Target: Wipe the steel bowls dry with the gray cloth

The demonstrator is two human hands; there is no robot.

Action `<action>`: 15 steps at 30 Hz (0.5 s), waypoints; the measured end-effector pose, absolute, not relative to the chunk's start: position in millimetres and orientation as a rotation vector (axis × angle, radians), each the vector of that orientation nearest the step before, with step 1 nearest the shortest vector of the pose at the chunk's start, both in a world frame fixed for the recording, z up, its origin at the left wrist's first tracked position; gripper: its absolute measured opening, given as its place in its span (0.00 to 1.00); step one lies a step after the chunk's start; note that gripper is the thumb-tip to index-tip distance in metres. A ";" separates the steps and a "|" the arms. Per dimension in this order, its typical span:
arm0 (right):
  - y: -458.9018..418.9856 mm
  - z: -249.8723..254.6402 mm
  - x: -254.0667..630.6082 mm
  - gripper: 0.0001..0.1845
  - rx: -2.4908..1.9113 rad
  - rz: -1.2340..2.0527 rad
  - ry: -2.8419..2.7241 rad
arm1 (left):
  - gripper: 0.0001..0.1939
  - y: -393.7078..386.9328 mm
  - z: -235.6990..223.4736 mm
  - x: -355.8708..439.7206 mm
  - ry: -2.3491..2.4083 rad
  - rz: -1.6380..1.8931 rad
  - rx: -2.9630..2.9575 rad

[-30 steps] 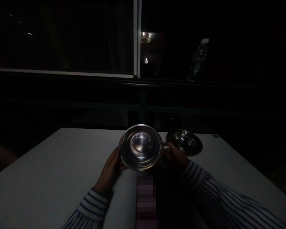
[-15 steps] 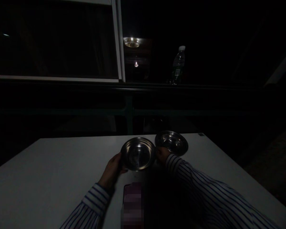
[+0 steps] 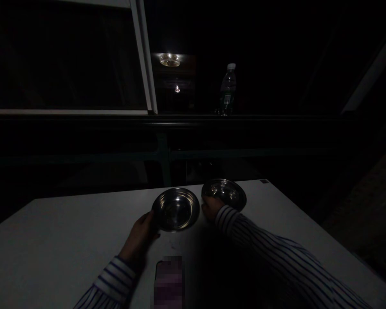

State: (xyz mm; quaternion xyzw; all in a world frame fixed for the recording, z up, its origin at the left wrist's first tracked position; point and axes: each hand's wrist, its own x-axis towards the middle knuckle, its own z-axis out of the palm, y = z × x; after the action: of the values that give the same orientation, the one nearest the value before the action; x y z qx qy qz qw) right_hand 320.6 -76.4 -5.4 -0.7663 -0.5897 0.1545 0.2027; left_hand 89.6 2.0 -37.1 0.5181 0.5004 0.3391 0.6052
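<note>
A round steel plate (image 3: 176,209) lies right way up on the white table (image 3: 67,240) in dim light. My left hand (image 3: 140,235) grips its near-left rim, thumb at the edge. A second steel plate (image 3: 227,193) sits just right of it and slightly farther away. My right hand (image 3: 211,207) is between the two plates, fingers curled on the second plate's near-left rim. Both sleeves are white with dark stripes.
A blurred dark rectangular object (image 3: 167,283) lies on the table near my body. Beyond the table's far edge are a dark railing and a window frame (image 3: 144,64). A plastic water bottle (image 3: 227,89) stands on the ledge. The table's right edge runs diagonally toward me.
The first plate, held up and tilted toward me by both hands, has come down flat onto the table. My right hand left its rim and moved to the second plate.
</note>
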 end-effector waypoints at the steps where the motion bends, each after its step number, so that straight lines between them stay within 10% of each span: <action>1: -81.1 1.1 329.1 0.17 -2.142 0.367 -1.621 | 0.25 4.1 -31.1 87.9 1.221 0.841 1.311; 15: -114.5 1.0 481.7 0.14 -2.031 0.349 -0.753 | 0.16 18.9 17.6 230.4 1.018 0.530 2.171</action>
State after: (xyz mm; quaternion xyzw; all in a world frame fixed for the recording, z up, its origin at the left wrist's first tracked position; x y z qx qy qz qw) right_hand 481.7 -114.5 1.0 -0.8238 -0.3054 0.1416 0.4561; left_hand 230.4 18.9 17.6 0.8326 0.3902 0.2033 0.3364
